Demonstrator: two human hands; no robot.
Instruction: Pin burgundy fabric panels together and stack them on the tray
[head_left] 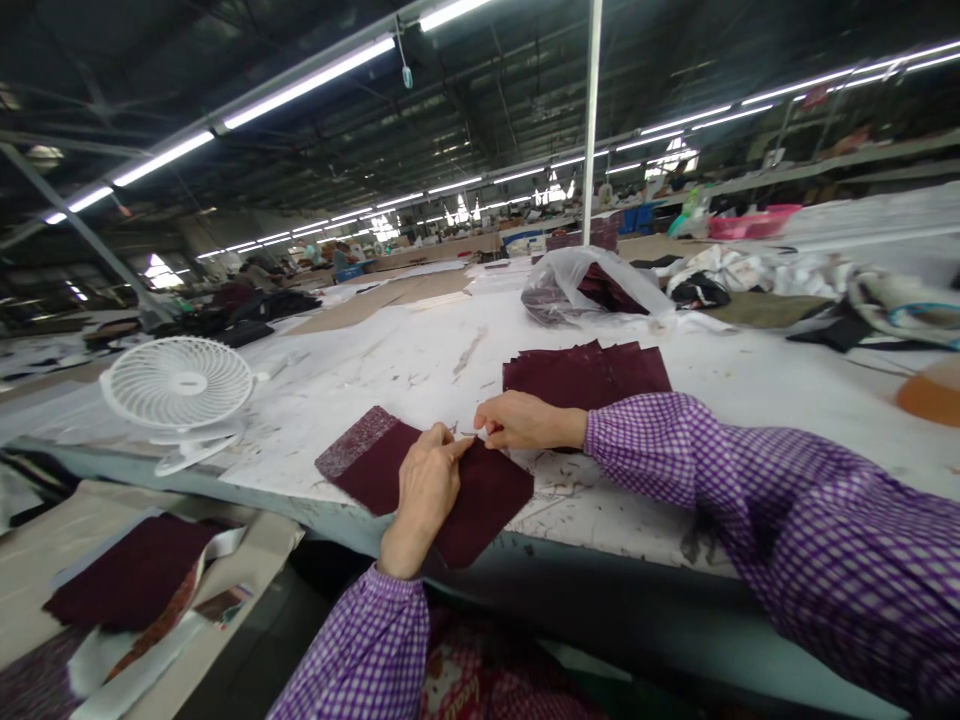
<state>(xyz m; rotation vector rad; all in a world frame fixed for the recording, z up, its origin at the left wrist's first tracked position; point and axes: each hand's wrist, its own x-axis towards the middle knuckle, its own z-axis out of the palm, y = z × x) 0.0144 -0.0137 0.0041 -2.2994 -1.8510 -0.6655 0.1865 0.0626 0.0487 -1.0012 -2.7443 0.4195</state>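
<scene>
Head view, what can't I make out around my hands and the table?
All in the head view:
Maroon cloth: partly hidden under your left hand.
Your right hand: its grip is too small to read.
Maroon stack: lower edge hidden behind right hand and sleeve.
Plastic bag: contents partly obscured by cloudy plastic.
Orange item: cut off by the right edge.

A white fan (189, 383) stands well apart from a pink basin (750, 226).

Open path ahead of left hand (431, 480), between fan (187, 385) and maroon stack (581, 375); plastic bag (551, 285) blocks behind stack.
</scene>
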